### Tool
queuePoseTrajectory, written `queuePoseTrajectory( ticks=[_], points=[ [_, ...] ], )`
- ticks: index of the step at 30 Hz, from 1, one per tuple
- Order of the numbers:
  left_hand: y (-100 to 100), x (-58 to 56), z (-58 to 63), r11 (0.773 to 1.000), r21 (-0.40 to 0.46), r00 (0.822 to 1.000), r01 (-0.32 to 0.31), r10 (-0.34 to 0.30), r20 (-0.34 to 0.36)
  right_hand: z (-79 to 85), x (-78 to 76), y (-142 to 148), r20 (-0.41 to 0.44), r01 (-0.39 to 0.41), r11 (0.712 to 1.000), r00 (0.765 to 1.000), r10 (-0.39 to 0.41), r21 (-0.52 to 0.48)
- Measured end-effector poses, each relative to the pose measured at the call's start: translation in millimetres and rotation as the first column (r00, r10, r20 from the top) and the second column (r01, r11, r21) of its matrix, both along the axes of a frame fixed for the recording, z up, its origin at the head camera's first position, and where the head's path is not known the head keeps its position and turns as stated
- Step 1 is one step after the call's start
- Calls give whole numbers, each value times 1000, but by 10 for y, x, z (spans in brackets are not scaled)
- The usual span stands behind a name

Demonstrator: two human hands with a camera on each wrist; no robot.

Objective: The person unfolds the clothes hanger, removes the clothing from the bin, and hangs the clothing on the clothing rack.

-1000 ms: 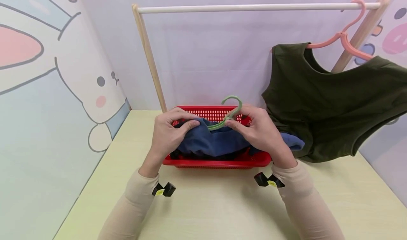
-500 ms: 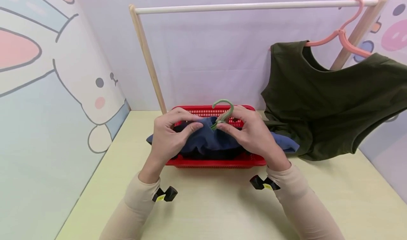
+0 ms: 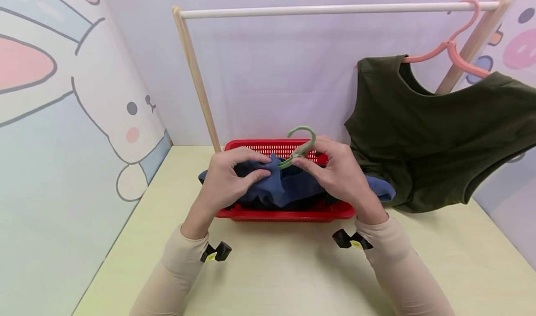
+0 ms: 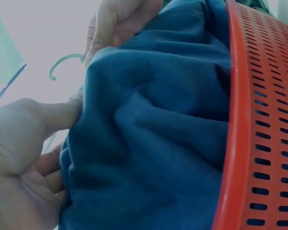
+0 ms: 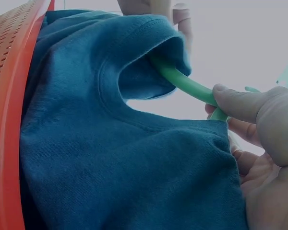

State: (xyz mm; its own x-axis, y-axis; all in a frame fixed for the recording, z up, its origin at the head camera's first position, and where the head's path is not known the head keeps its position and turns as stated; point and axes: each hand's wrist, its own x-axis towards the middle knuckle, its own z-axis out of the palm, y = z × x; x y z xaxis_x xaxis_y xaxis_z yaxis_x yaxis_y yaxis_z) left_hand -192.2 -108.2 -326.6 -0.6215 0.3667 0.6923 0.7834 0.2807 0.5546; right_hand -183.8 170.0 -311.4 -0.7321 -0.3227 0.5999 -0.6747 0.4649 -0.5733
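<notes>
A blue garment (image 3: 272,185) lies bunched over the red basket, its neckline showing in the right wrist view. My left hand (image 3: 230,176) pinches the cloth between thumb and fingers, left of the neck opening. My right hand (image 3: 335,167) grips a green clothes hanger (image 3: 311,141) just below its hook, which points up. One arm of the hanger (image 5: 192,87) runs into the neckline, its far end hidden inside the blue cloth. Beside my right fingers, the garment's edge (image 5: 216,132) lies against the hand in the right wrist view.
The red perforated basket (image 3: 289,214) stands on the pale table (image 3: 280,269), with dark cloth inside. Behind it rises a wooden rack with a white rail (image 3: 314,11). At right, a dark green sleeveless top (image 3: 427,125) hangs on a pink hanger (image 3: 465,64).
The green hanger and right hand shifted left, then back right. My left hand has moved slightly right, and the pinched cloth now stands up in a peak beside the hanger.
</notes>
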Motion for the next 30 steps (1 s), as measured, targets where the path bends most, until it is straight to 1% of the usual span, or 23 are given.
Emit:
queuePoseTrajectory(
  ticks=[5, 12, 15, 18, 21, 24, 27, 30],
  points=[
    [20, 9, -21, 999, -46, 1000, -21, 21, 6, -14, 13, -2, 7, -12, 1000, 1000, 12, -2],
    [1, 1, -29, 986, -125, 994, -107, 109, 11, -1, 19, -12, -9, -29, 1000, 1000, 29, 6],
    [-9, -7, -25, 982, -146, 993, -116, 120, 20, 7, 10, -12, -27, -35, 999, 999, 35, 14],
    [-4, -14, -19, 981, -161, 993, -112, 117, 22, 18, 6, -7, -30, -31, 999, 999, 32, 22],
    [-3, -18, -25, 982, -155, 993, -109, 114, 22, 26, 16, 6, -1, -26, 999, 1000, 26, 28],
    [-22, -23, -33, 985, -133, 993, -114, 118, 23, 50, 28, 65, 40, -6, 998, 999, 4, 55],
    [-65, -29, -22, 986, -109, 991, -125, 129, 32, 108, 28, 206, 77, 32, 994, 996, -40, 109],
    [-118, -38, 1, 986, -82, 988, -143, 147, 48, 185, 27, 413, 108, 79, 982, 989, -99, 174]
  ],
)
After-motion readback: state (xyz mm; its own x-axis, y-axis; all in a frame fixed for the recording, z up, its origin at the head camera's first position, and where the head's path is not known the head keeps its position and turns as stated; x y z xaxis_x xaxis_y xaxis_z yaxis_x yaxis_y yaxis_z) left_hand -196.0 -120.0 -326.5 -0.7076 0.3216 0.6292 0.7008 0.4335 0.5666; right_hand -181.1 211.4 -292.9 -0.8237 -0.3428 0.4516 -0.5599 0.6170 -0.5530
